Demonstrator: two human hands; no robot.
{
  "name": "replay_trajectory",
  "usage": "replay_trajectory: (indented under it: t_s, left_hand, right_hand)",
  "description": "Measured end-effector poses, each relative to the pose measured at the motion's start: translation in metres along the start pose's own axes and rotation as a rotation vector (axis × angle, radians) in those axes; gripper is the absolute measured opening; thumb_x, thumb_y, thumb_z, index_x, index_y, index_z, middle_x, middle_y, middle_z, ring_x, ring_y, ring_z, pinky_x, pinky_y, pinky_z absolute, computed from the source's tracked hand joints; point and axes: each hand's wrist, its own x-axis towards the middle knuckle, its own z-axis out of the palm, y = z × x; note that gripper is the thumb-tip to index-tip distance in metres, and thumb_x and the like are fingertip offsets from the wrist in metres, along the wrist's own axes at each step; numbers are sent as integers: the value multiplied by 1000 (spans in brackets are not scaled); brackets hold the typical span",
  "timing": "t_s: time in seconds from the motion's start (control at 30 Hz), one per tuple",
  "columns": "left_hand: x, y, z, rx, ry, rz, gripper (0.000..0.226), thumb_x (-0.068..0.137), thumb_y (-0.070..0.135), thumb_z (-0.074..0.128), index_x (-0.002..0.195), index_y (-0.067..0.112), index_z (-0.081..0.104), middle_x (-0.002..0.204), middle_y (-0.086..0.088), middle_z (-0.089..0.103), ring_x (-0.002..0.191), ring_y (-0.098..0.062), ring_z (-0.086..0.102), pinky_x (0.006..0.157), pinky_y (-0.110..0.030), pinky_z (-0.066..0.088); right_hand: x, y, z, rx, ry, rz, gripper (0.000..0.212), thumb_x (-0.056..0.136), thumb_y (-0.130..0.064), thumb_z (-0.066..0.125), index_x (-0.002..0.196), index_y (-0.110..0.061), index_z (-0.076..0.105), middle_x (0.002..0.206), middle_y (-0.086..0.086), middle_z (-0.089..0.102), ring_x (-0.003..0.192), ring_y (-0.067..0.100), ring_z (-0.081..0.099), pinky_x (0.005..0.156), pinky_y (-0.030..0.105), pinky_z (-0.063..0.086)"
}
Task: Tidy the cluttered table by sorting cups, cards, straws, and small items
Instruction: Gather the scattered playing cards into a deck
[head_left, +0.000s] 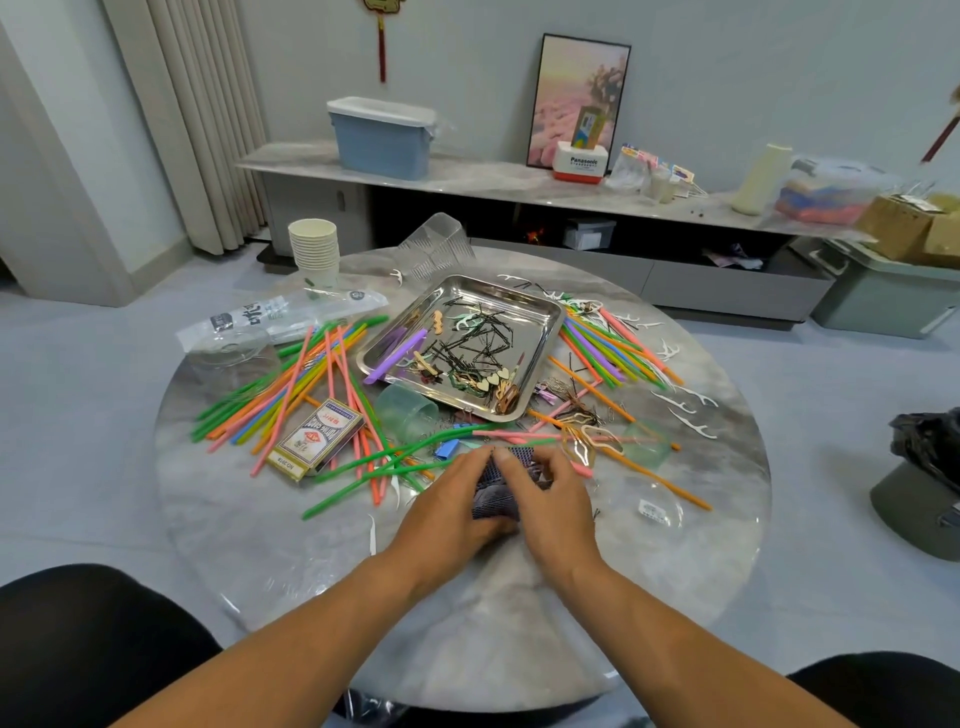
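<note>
Both hands, left (447, 506) and right (545, 493), clasp a thin dark-blue patterned card deck (493, 491) at lower centre; light and slippery, best squeezed by its edges.

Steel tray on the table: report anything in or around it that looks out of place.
A purple straw lies inside the square steel tray among black hairpins, while other straws scatter outside. A translucent green cup lies tipped on its side against the tray's near edge.
</note>
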Motion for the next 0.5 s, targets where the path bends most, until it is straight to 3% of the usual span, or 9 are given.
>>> replay_trajectory:
  t_s: [0.1, 0.17, 0.23, 0.3, 0.37, 0.43, 0.5]
  left_hand:
    - [0, 0, 0, 15, 2, -8, 77, 73, 35, 86, 137, 48, 44, 124, 16, 56, 112, -5, 59, 94, -39, 52]
    - [0, 0, 0, 52, -5, -4, 80, 74, 35, 84, 140, 47, 41, 127, 18, 53, 116, -5, 56, 97, -37, 49]
    - [0, 1, 0, 104, -17, 12, 77, 77, 38, 81, 141, 46, 38, 130, 17, 51, 119, -8, 54, 98, -36, 48]
    - [0, 2, 1, 138, -37, 28, 70, 80, 41, 76, 139, 44, 39, 129, 14, 50, 119, -12, 55, 94, -39, 49]
    - [0, 3, 1, 157, -51, 40, 70, 81, 42, 76, 140, 43, 40, 129, 13, 48, 117, -13, 55, 93, -39, 49]
    - [-1, 3, 1, 175, -40, 43, 79, 80, 41, 79, 145, 45, 35, 135, 14, 45, 121, -12, 51, 97, -34, 46]
    - [-2, 3, 0, 157, -35, 27, 85, 78, 41, 81, 147, 47, 31, 138, 14, 43, 123, -11, 49, 100, -33, 44]
  right_hand:
    - [6, -1, -6, -24, 156, 10, 26, 89, -49, 61, 106, -30, 66, 115, -11, 60, 114, 14, 59, 97, 30, 46]
    - [9, -3, -11, 47, 117, -64, 37, 92, -53, 56, 124, -36, 61, 132, -11, 51, 127, 11, 52, 104, 28, 41]
    - [10, -4, -11, -45, 3, -207, 55, 83, -69, 56, 131, -41, 58, 142, -18, 44, 137, 2, 41, 110, 25, 34]
    - [6, -5, -6, -265, -37, -256, 51, 79, -71, 55, 118, -42, 66, 133, -22, 50, 130, -3, 43, 109, 25, 33]
    - [6, -5, -3, -426, 95, -246, 34, 84, -61, 50, 92, -35, 70, 103, -18, 64, 107, 7, 56, 101, 35, 41]
    - [14, -1, -9, -389, 186, -129, 36, 91, -47, 42, 79, -23, 66, 83, -7, 65, 91, 19, 59, 90, 42, 46]
    - [22, 5, -17, -285, 200, -2, 40, 102, -38, 40, 82, -16, 67, 82, 2, 67, 88, 28, 63, 81, 43, 50]
